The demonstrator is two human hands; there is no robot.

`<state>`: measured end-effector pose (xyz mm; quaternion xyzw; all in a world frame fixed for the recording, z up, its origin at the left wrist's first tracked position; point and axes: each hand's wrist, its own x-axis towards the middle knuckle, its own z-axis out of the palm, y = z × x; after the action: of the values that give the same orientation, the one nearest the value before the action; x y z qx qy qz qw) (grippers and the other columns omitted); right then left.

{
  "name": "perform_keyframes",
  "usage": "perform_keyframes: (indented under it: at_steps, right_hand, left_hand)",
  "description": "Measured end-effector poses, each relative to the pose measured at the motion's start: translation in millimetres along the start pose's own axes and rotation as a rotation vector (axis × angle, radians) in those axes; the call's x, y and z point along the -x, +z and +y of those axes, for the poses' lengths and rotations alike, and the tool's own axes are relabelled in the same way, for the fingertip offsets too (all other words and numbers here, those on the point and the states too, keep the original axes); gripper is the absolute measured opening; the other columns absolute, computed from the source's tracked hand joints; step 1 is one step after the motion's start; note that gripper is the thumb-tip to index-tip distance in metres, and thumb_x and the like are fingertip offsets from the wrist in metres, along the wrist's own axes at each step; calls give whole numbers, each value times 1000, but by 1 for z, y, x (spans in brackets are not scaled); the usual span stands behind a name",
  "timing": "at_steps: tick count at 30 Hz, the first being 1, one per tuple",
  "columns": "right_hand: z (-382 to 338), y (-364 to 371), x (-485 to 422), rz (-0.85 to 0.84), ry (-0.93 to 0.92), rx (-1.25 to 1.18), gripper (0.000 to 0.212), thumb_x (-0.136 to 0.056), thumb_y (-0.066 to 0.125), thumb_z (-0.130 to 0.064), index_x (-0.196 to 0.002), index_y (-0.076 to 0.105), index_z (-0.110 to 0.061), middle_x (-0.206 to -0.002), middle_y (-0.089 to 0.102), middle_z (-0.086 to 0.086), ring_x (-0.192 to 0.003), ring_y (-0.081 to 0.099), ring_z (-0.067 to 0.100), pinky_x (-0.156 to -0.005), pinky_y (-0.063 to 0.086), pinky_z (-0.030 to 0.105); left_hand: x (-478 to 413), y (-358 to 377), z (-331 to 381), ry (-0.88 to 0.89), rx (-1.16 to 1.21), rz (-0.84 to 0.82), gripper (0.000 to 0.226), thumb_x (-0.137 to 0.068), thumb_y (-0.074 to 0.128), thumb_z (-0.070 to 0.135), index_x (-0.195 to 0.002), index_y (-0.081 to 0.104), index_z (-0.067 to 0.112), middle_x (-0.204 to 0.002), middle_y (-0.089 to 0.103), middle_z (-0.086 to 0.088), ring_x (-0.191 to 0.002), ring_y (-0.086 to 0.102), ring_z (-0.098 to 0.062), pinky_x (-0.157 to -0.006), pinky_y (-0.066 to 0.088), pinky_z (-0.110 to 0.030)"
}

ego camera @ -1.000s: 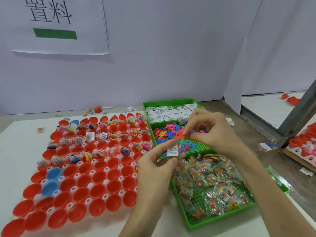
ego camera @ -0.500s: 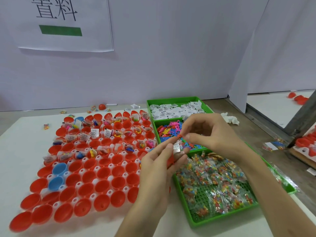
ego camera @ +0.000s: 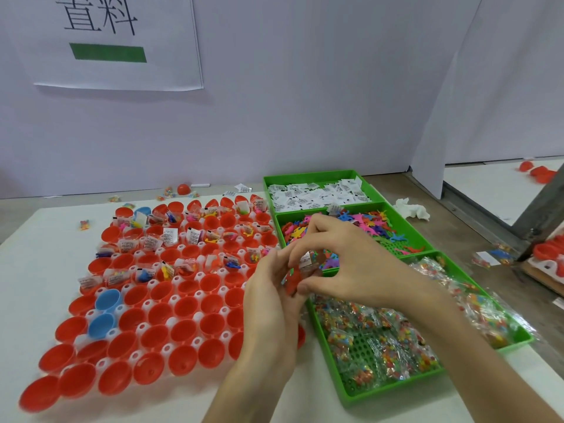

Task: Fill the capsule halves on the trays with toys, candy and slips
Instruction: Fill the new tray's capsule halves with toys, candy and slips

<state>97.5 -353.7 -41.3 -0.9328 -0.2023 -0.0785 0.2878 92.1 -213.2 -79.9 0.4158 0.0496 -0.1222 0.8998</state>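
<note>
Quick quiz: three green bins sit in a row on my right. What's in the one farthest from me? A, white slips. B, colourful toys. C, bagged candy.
A: the far bin holds the white slips, while toys fill the middle bin and candy fills the near bin.
</note>
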Motion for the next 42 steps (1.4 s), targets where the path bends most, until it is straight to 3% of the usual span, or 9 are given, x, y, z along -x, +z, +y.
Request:
perform_keyframes:
  at_steps: [6, 8, 13, 17, 24, 28, 32, 35, 42]
  right_hand:
    - [2, -11, 1, 110, 19, -337, 13, -81, 81, -14, -81, 72, -23, -87, 72, -4, -83, 68, 16, -78, 55, 32]
    - [6, -18, 2, 136, 44, -425, 12, -82, 81, -11, -84, 74, -22, -83, 74, -2, -78, 71, 15, -75, 57, 29]
    - [12, -19, 3, 87, 91, -369, 13, -85, 78, -10, -90, 77, -22, -83, 76, -1, -79, 73, 15, -77, 60, 33]
    - [12, -16, 1, 126, 119, -352, 25, -80, 82, -8, -96, 73, -24, -80, 72, 3, -74, 70, 20, -78, 58, 44]
    - [13, -16, 2, 136, 141, -284, 35, -77, 85, -19, -105, 71, -34, -84, 72, -6, -75, 69, 13, -74, 58, 35]
    - [13, -18, 2, 57, 113, -191, 10, -83, 80, -26, -91, 76, -31, -93, 69, -15, -89, 66, 9, -76, 55, 32]
    - [10, -20, 3, 70, 42, -214, 9, -83, 80, -17, -84, 77, -25, -97, 70, -12, -96, 67, 13, -78, 55, 36]
    - [9, -20, 4, 92, 27, -235, 11, -82, 81, -15, -85, 76, -24, -92, 71, -10, -92, 68, 15, -78, 56, 36]
    - [8, -13, 3, 177, 18, -325, 7, -82, 81, -12, -86, 76, -16, -80, 75, -5, -78, 72, 15, -75, 59, 35]
  left_hand:
    - [-2, 0, 0, 85, -110, -21, 37, -106, 40, 24, -108, 74, 8, -109, 76, -7, -97, 75, -21, -79, 62, -28]
    - [-2, 0, 1, 133, -182, -29, 35, -105, 43, 23, -108, 76, 13, -110, 76, -3, -97, 74, -20, -83, 61, -29]
    - [3, 1, -2, 274, -399, -120, 27, -102, 52, 13, -109, 76, 23, -104, 78, 3, -100, 73, -16, -81, 60, -24]
    - [2, -1, -4, 428, -661, -115, 39, -96, 60, 0, -110, 72, 35, -100, 77, 13, -95, 73, -15, -85, 61, -37]
    - [7, -1, -5, 413, -649, -135, 54, -97, 61, 2, -140, 49, 34, -101, 78, 9, -90, 75, -18, -84, 61, -44]
    - [8, 0, -4, 415, -627, -135, 59, -96, 61, -2, -134, 45, 40, -96, 78, 8, -95, 74, -9, -89, 58, -35]
    - [7, 0, -3, 358, -478, -81, 58, -91, 66, -4, -135, 46, 29, -97, 77, 9, -83, 76, -13, -74, 60, -23]
    - [6, 0, 0, 355, -397, -37, 55, -87, 69, -9, -126, 49, 25, -90, 76, 9, -76, 75, -8, -66, 54, -13]
    - [5, -1, 0, 405, -358, 29, 37, -84, 73, -9, -107, 60, 16, -86, 76, -1, -69, 74, -10, -64, 54, -16]
